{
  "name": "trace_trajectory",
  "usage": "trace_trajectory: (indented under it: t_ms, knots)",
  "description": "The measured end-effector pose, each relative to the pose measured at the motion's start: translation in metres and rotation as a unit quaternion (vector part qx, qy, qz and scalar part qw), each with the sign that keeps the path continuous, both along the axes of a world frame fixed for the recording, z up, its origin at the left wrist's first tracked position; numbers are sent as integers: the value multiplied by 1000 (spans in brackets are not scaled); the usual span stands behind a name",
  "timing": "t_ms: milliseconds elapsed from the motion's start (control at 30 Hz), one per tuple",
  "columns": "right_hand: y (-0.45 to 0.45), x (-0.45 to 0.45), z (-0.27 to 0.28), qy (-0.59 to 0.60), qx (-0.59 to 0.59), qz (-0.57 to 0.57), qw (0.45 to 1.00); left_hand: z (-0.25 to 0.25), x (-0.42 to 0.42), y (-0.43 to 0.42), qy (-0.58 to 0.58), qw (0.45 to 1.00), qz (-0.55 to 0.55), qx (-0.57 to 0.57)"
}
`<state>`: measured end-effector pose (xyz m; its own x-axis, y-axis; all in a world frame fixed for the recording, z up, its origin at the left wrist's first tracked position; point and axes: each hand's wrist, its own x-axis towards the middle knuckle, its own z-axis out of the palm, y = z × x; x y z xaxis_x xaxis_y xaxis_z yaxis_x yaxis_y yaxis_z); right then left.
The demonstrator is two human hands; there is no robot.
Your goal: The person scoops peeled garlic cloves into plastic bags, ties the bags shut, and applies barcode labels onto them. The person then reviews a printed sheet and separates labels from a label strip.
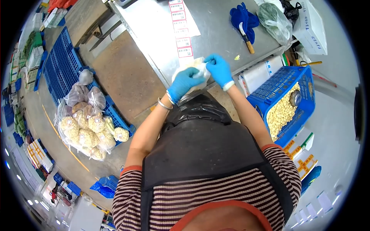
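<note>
We see the left hand (185, 82) and right hand (220, 71) gripping a whitish plastic bag (202, 71) by the tabletop (216, 36) edge.

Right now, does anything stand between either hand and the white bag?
Nothing visible does: the gloved left hand and right hand are both on the white bag. The label strip lies beyond it, not between.
</note>
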<state>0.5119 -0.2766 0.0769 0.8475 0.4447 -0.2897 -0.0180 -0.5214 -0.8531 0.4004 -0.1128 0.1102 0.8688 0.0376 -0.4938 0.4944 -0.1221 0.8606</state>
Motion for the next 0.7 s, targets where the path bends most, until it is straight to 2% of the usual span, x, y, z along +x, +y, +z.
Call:
trace_trajectory:
  t_ms: [33, 133, 167, 267, 300, 367, 400, 433, 467, 533, 600, 633, 700]
  knots:
    - [5, 6, -15, -3, -22, -28, 999, -2, -6, -9, -70, 997, -17, -1]
    - [19, 2, -41, -29, -74, -41, 996, -6, -22, -17, -142, 985, -94, 24]
    - [19, -2, -45, -96, -62, -43, 993, -17, -29, -10, -144, 986, -74, 29]
    - [12, -8, -22, -277, -55, -18, 959, -4, -31, 16, 85, 992, 58, -71]
    - [12, -10, -11, -307, -58, 6, 950, -11, -31, 20, 89, 990, 90, -61]
    - [16, -3, -21, -326, -62, 22, 943, -16, -44, 2, 5, 997, 17, 81]
    - [18, -1, -30, -335, -64, 31, 940, -2, -49, -12, -36, 988, -19, 152]
    - [24, -5, -41, -293, -75, 41, 952, 27, -44, -25, -122, 965, -122, 195]
    - [30, -13, -54, -247, -86, 53, 964, 40, -38, -30, -134, 948, -180, 225]
    - [41, -2, -52, -148, -92, 65, 983, 39, -34, -16, -161, 952, -139, 218]
    - [32, 9, -45, -17, -92, 53, 994, 30, -40, -7, -157, 964, -22, 215]
    - [18, 28, -62, 69, -45, 126, 989, 25, -44, -2, -153, 964, 32, 213]
    - [1, 63, -39, 226, 15, 212, 950, 15, -45, 11, -140, 939, 189, 252]
